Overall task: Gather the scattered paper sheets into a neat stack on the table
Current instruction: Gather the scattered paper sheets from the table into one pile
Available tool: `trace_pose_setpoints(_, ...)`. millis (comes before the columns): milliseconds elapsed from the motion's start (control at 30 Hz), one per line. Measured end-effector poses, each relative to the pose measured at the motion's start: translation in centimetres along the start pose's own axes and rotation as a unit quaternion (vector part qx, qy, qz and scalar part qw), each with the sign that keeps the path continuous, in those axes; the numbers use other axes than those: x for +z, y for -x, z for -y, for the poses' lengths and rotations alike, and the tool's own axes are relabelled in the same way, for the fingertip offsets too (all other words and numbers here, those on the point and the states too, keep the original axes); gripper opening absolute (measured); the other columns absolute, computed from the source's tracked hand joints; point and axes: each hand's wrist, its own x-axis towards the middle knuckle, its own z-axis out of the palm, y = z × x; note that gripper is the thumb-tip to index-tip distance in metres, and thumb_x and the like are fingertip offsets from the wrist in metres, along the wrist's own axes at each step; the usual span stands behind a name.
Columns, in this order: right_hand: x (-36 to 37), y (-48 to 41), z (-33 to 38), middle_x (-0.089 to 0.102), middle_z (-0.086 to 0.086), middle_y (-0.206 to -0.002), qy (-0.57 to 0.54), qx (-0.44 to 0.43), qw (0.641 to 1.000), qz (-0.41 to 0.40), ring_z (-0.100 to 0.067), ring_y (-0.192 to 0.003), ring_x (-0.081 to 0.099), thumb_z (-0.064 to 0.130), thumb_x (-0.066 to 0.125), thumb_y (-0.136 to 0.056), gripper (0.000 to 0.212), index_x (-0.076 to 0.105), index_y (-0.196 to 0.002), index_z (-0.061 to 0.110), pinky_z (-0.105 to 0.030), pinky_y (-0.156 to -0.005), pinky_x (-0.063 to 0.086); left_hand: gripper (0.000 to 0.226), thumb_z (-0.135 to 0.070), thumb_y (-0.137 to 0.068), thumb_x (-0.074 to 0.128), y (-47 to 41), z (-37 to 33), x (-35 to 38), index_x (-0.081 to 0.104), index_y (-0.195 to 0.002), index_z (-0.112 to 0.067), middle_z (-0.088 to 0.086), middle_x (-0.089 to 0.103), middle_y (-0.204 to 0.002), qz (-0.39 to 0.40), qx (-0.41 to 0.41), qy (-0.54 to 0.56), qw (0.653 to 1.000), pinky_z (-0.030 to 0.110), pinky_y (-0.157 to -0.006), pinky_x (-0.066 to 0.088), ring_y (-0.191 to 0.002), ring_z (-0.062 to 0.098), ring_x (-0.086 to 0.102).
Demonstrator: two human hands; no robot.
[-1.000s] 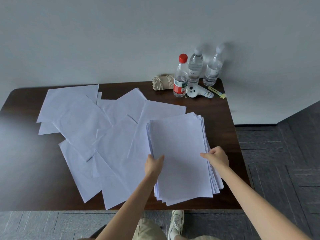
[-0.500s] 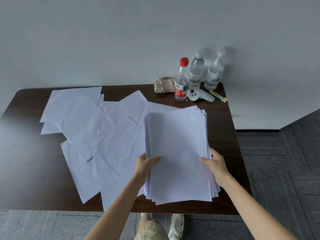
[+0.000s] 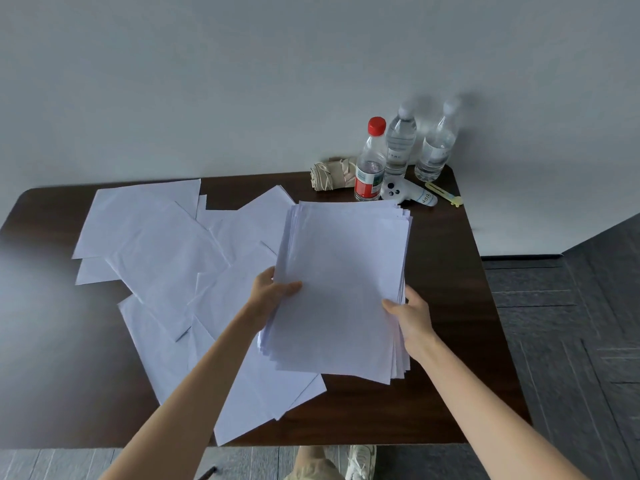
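The left grip (image 3: 273, 292) is curled around the left edge of the stack (image 3: 343, 282) of white paper, thumb lying on the top sheet and fingers hidden underneath. The right grip (image 3: 412, 317) pinches the right edge the same way, thumb on top and fingers tucked below. Between them the stack is held over the right half of the dark brown surface (image 3: 446, 271). Its edges are roughly squared, though the sheets fan out slightly at the near right corner. Whether its near edge touches what lies below cannot be told.

The stack's left and near edges overlap some of the loose sheets (image 3: 156, 244), which spread across the middle and left of the surface, lying at different angles and overlapping each other. One of them reaches the surface's near edge.

At the far right corner, against the wall, a red-capped bottle (image 3: 370, 164) stands just beside two clear bottles (image 3: 400, 143). A beige bundle (image 3: 332, 173) lies to its left, and a white device (image 3: 405, 195) and a yellow-green tool (image 3: 443, 195) lie in front.
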Motion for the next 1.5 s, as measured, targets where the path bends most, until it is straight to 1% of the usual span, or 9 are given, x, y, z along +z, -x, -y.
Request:
trace_pose_setpoints(100,2.0,-0.8,0.2,0.069,0.000,-0.101,0.021,0.005,1.000,-0.010,-0.016,-0.094,0.065,-0.004,0.059,-0.088,0.029,0.064,-0.107,0.018,-0.029,-0.079,0.054,0.025,0.005,-0.074,0.074,-2.2,-0.4,-0.7,0.065,-0.097,0.000,0.016,0.068,-0.083,-0.026,-0.012,-0.049,0.998,0.034,-0.059,0.061,-0.058,0.021,0.068)
trace_pose_setpoints(200,3.6,-1.6,-0.4,0.069,-0.002,-0.094,0.118,0.026,0.991,-0.055,-0.023,-0.083,0.067,0.004,0.063,-0.083,0.011,0.066,-0.085,0.014,-0.037,-0.076,0.057,0.034,-0.015,-0.055,0.074,-3.8,-0.3,-0.6,0.067,-0.087,-0.008,0.019,0.071,-0.086,-0.046,-0.024,-0.105,0.993,0.049,-0.074,0.060,-0.074,0.031,0.067)
trace_pose_setpoints(300,4.7,-2.4,-1.2,0.061,-0.012,-0.105,0.187,0.032,0.975,-0.116,-0.025,-0.076,0.061,0.012,0.069,-0.072,0.011,0.060,-0.068,0.008,-0.028,-0.056,0.047,0.044,-0.029,-0.053,0.066,-4.8,0.0,-0.4,0.066,-0.092,-0.009,0.016,0.067,-0.091,-0.078,-0.017,-0.257,0.963,0.040,-0.074,0.053,-0.086,0.031,0.064)
trace_pose_setpoints(500,6.1,-3.2,-0.4,0.052,-0.007,-0.131,0.090,0.105,0.980,-0.146,-0.020,-0.085,0.062,0.008,0.073,-0.077,0.050,0.055,-0.123,-0.001,-0.022,-0.056,0.046,0.048,-0.030,-0.079,0.072,-6.1,0.3,0.0,0.054,-0.117,-0.008,0.015,0.047,-0.123,-0.094,-0.061,-0.392,0.913,0.035,-0.085,0.042,-0.115,0.037,0.050)
trace_pose_setpoints(600,6.3,-3.5,-0.1,0.062,-0.013,-0.124,0.101,0.122,0.976,-0.147,-0.029,-0.106,0.062,0.011,0.072,-0.079,0.049,0.058,-0.126,0.004,-0.037,-0.081,0.055,0.059,-0.032,-0.077,0.075,-6.3,0.0,0.3,0.046,-0.122,-0.007,0.014,0.049,-0.123,-0.107,-0.070,-0.399,0.908,0.036,-0.085,0.042,-0.114,0.036,0.054)
trace_pose_setpoints(867,6.1,-4.1,0.4,0.058,-0.017,-0.124,0.046,0.151,0.976,-0.148,-0.032,-0.109,0.058,0.013,0.073,-0.082,0.055,0.049,-0.130,0.000,-0.038,-0.086,0.048,0.039,-0.039,-0.058,0.072,-7.2,-0.4,-2.5,0.072,-0.090,-0.016,0.009,0.075,-0.092,-0.043,-0.063,-0.258,0.963,0.041,-0.080,0.059,-0.083,0.027,0.070)
trace_pose_setpoints(1067,6.3,-4.2,0.2,0.066,-0.013,-0.113,0.054,0.124,0.986,-0.101,-0.030,-0.103,0.063,0.005,0.072,-0.079,0.041,0.060,-0.118,0.001,-0.035,-0.086,0.051,0.042,0.006,-0.091,0.060,-6.4,0.8,-3.7,0.051,-0.129,-0.007,0.019,0.066,-0.119,0.127,-0.012,-0.120,0.985,0.037,-0.083,0.059,-0.094,0.028,0.066)
trace_pose_setpoints(1300,5.7,-1.9,0.6,0.070,-0.008,-0.103,0.052,0.034,0.998,-0.034,-0.022,-0.091,0.068,0.008,0.074,-0.079,0.018,0.069,-0.095,0.014,-0.032,-0.075,0.055,0.049,-0.005,-0.077,0.063,-3.0,2.4,-6.0,0.059,-0.123,-0.021,0.007,0.071,-0.109,0.107,0.015,0.031,0.994,0.034,-0.077,0.059,-0.092,0.021,0.070)
trace_pose_setpoints(1500,6.9,0.3,2.2,0.071,0.004,-0.104,0.038,0.035,0.994,0.098,-0.008,-0.093,0.066,0.009,0.068,-0.086,0.027,0.064,-0.111,0.018,-0.016,-0.065,0.046,0.051,-0.005,-0.079,0.065,0.8,5.1,-8.7,0.057,-0.127,-0.021,0.007,0.071,-0.113,0.083,0.023,0.108,0.990,0.033,-0.076,0.058,-0.098,0.023,0.070)
